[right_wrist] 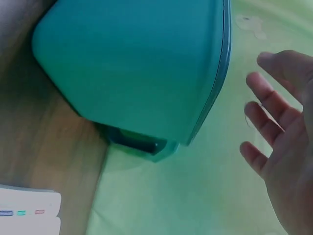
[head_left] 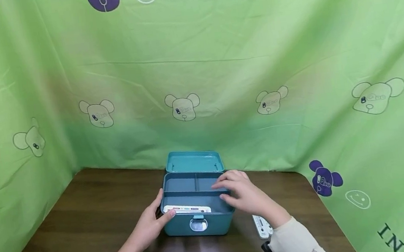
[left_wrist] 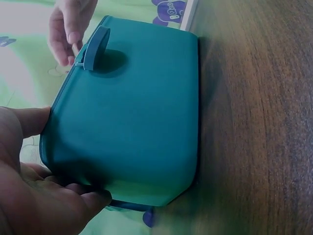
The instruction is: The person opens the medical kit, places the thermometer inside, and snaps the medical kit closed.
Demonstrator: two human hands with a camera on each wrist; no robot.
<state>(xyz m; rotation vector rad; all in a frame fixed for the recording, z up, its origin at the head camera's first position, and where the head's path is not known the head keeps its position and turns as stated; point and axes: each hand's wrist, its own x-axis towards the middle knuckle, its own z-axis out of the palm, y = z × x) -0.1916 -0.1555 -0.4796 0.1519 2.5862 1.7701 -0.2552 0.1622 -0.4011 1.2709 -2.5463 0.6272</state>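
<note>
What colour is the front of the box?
The box is teal, a blue-green, on its front; the left wrist view shows it best.

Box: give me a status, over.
Left grip on box, left edge. Right grip empty, over right side. Lid open, white case inside. Nothing seen blocking; second case outside, right.

A grip is formed by the left hand [head_left: 147, 227], whose palm is turned inward toward the right hand [head_left: 244, 193]. Its thumb [head_left: 167, 218] is extended on the near side and set apart from its fingers [left_wrist: 98, 198], which are bent. The right hand is held in the air, its back turned upward, its fingers [right_wrist: 269, 92] loosely bent and spread, its thumb parted from them. Behind each hand the wrist is bare, and each forearm is covered by a pale sleeve [head_left: 298, 243].
</note>
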